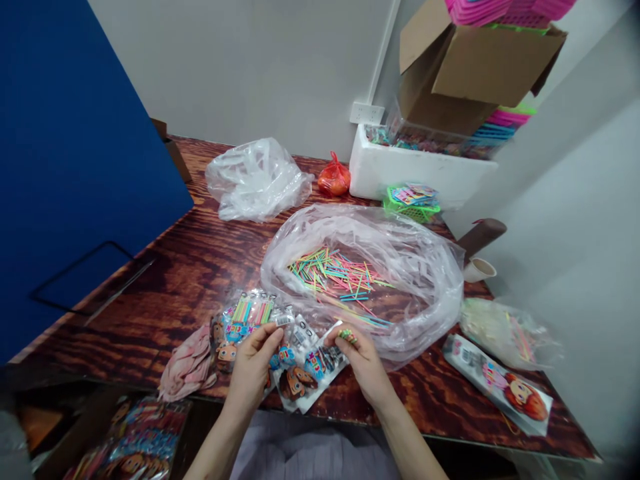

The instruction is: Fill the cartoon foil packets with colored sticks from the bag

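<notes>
My right hand (367, 367) is closed around a small bundle of coloured sticks (347, 335), whose ends show above the fingers. My left hand (253, 363) is pinched, thumb against fingers, over the printed packets; what it holds, if anything, is too small to make out. Between the hands lie flat printed plastic packets (300, 383) with cartoon faces. A filled packet (253, 308) with coloured sticks inside rests beyond my left hand. Past my right hand, a large clear plastic bag (425, 287) lies spread open, with many loose coloured sticks (340, 273) inside it.
A pink cloth (190, 363) lies at the left near edge. Printed bags (500, 387) and a clear bag of sticks (510, 333) lie at right. Behind are a crumpled clear bag (257, 180), a red bag (334, 179), a green basket (413, 210) and a white foam box (420, 170).
</notes>
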The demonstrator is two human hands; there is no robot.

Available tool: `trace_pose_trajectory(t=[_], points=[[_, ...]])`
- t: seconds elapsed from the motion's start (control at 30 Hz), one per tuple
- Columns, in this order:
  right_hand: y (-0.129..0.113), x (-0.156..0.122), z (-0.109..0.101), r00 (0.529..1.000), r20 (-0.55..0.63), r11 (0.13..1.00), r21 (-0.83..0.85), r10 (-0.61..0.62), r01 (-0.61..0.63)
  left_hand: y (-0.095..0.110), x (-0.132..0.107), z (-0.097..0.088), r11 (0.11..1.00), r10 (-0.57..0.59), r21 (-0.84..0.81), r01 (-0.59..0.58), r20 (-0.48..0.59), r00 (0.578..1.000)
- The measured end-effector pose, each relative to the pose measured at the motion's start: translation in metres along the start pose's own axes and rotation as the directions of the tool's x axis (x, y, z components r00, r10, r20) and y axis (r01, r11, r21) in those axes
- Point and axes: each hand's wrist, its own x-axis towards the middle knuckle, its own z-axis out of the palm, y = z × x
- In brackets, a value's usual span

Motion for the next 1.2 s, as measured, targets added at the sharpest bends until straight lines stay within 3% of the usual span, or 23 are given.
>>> trace_pose_trajectory(t=[0.43, 0.67, 0.83, 0.93, 1.0, 1.07, 1.13, 1.2], points=[[0.001, 0.001, 0.001, 0.999, -0.013, 0.999, 0.025, 0.032, -0.032, 0.011, -0.02, 0.015, 0.983, 0.051, 0.163, -0.086, 0.204, 0.978], [0.003, 0.013, -0.024, 0.992, -0.106, 0.998, 0.025, 0.068, -0.066, 0.006, -0.018, 0.008, 0.975, 0.064, 0.191, -0.111, 0.237, 0.969], [-0.001, 0.021, -0.034, 0.992, -0.098, 0.996, 0.042, 0.079, -0.075, 0.001, -0.017, 0.003, 0.967, 0.063, 0.226, -0.121, 0.247, 0.967], [0.002, 0.032, -0.039, 0.99, -0.103, 0.995, -0.022, 0.093, -0.096, 0.001, -0.018, 0.006, 0.966, 0.07, 0.224, -0.129, 0.254, 0.965], [0.003, 0.042, -0.045, 0.984, -0.162, 0.977, -0.183, 0.078, -0.107, 0.002, -0.019, 0.009, 0.966, 0.082, 0.219, -0.137, 0.244, 0.966], [0.003, 0.051, -0.052, 0.97, -0.244, 0.873, -0.473, -0.004, -0.116, 0.005, -0.019, 0.013, 0.962, 0.108, 0.22, -0.164, 0.245, 0.963], [0.0, 0.059, -0.059, 0.956, -0.27, 0.656, -0.744, -0.119, -0.128, 0.008, -0.018, 0.017, 0.949, 0.143, 0.234, -0.209, 0.27, 0.952], [-0.003, 0.065, -0.065, 0.947, -0.252, 0.465, -0.875, -0.197, -0.136, 0.012, -0.018, 0.021, 0.933, 0.18, 0.249, -0.259, 0.3, 0.937]])
